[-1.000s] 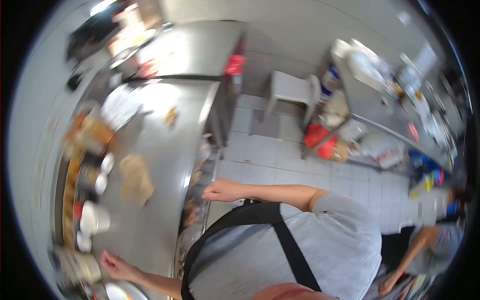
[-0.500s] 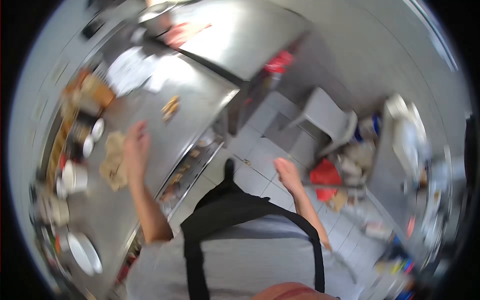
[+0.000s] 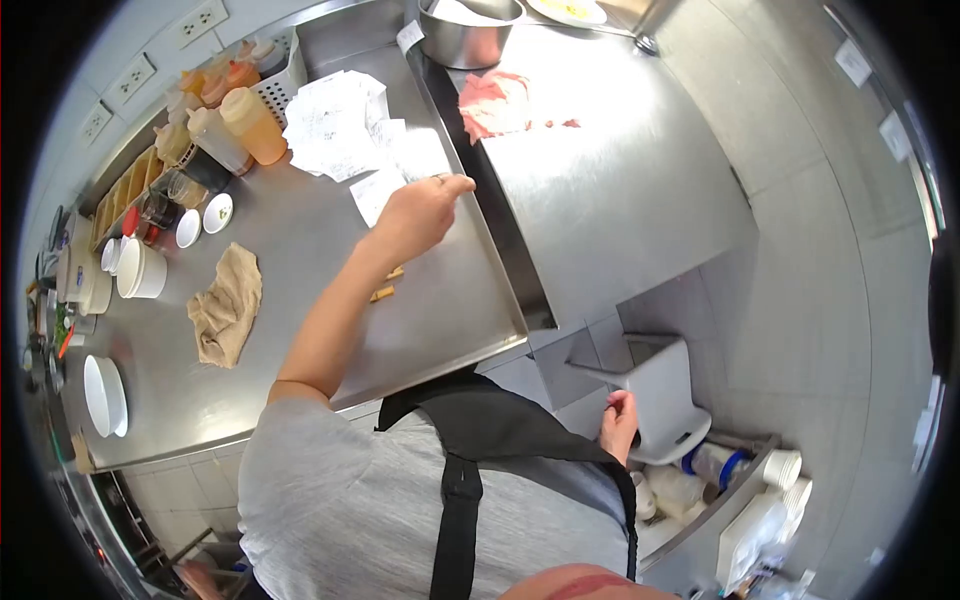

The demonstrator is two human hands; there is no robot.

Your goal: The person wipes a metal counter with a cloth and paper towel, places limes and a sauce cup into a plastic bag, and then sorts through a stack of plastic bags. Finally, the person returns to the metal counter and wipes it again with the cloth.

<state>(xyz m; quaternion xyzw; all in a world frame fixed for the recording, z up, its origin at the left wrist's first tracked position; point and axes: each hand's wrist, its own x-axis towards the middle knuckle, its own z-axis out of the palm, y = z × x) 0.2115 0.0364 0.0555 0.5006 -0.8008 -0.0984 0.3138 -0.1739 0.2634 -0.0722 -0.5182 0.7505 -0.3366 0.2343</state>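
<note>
Left hand (image 3: pixel 420 212) is hanging curled by the papers (image 3: pixel 335 120) on the desk (image 3: pixel 290 240), right hand (image 3: pixel 619 424) is hanging curled near the chair (image 3: pixel 662 395); I'm not seeing if they're holding anything. I'd be keeping that arm (image 3: pixel 335 315) above the food bits (image 3: pixel 383 294).

We are seeing bright glare on the far steel table (image 3: pixel 620 210). The lens is curving the wall (image 3: pixel 810 270) and blackening corners.

The left hand (image 3: pixel 415 215) has moved from the tan cloth (image 3: pixel 227 305) toward the papers (image 3: pixel 335 125).
</note>
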